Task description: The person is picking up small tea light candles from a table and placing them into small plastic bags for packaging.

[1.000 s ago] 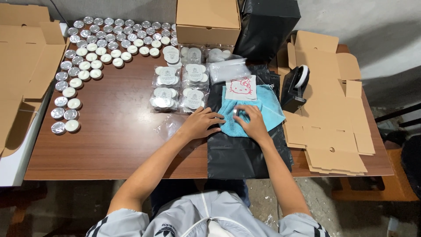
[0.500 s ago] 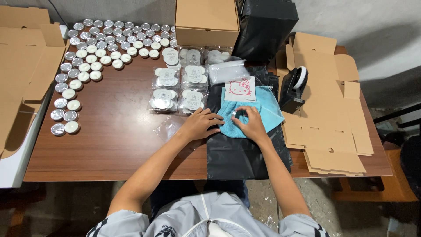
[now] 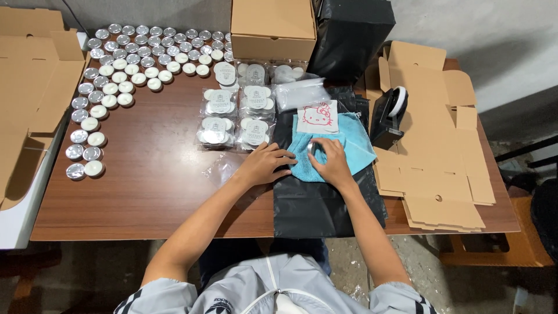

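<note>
A light blue cloth (image 3: 354, 142) lies on a black plastic bag (image 3: 325, 197) spread over the brown table (image 3: 151, 192). My left hand (image 3: 264, 164) rests at the cloth's left edge, fingers curled onto it. My right hand (image 3: 330, 161) presses on the cloth's near part, pinching a small fold beside the left fingertips. A white card with a pink cartoon cat (image 3: 318, 117) sits on the far end of the cloth. Clear packets of white candles (image 3: 235, 116) lie just left of the cloth.
Several tealight candles in silver cups (image 3: 125, 70) arc across the far left. A closed cardboard box (image 3: 273, 26) and a black bag (image 3: 354, 35) stand at the back. A black tape dispenser (image 3: 388, 116) sits right of the cloth. Flat cardboard blanks (image 3: 436, 151) stack on the right, more cardboard (image 3: 29, 87) left.
Both hands have stayed on the blue cloth with only small finger shifts. Nothing else has moved.
</note>
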